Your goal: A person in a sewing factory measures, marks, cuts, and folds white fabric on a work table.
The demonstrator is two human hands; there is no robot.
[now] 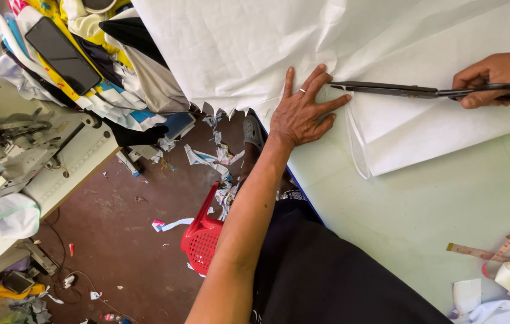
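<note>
- Scissors (411,90): long dark pair, blades lying nearly together on the white fabric (255,42) at the table's far side, tips pointing at my left fingers.
- R hand (495,78) clamped on the handles; L hand (303,114) spread flat, pinning cloth just beside the tips.
- I'd judge: keep L fingers behind the blade line, cloth taut, long steady strokes.
- Table (423,210) pale green; tape measure (495,252) near its edge.
- Floor (123,222) brown w/ scraps, red basket (202,237); sewing machine (21,144) and clothes pile (105,66) beyond.
</note>
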